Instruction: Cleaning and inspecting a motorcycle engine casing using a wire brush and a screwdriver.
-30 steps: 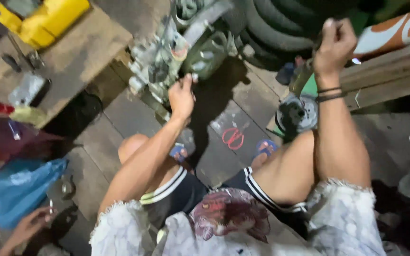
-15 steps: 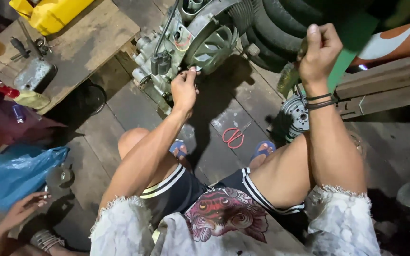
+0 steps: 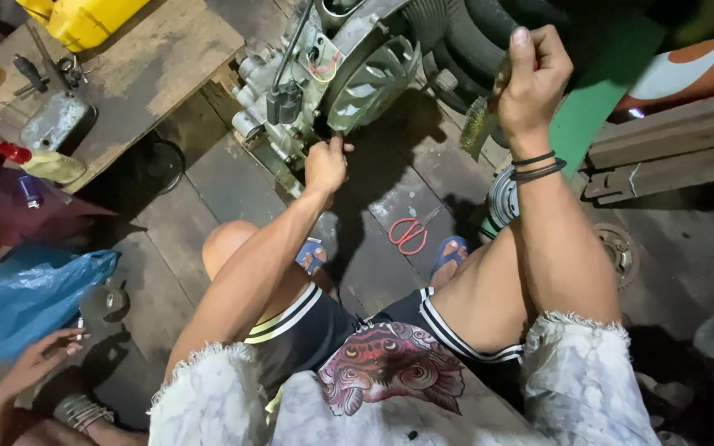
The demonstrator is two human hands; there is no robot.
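I squat on a dark plank floor in front of a grey motorcycle engine (image 3: 332,74). My left hand (image 3: 326,163) reaches to the lower edge of the engine's side cover and pinches something small there. My right hand (image 3: 532,78) is raised beside the engine, shut on a brush (image 3: 481,120) whose dirty bristles hang below my fist. Black bands circle that wrist. Red scissors (image 3: 408,234) lie on the floor between my feet.
A low wooden bench (image 3: 175,58) at upper left carries a yellow jug (image 3: 84,18), a metal tin and tools. Stacked tyres (image 3: 489,25) stand behind the engine. A blue bag (image 3: 18,289) and another person's hand (image 3: 39,357) are at lower left. Wooden beams (image 3: 671,157) lie right.
The view has tilted down and closed in on the engine. My left hand has shifted lower along the engine cover. My right hand stays raised with the brush.
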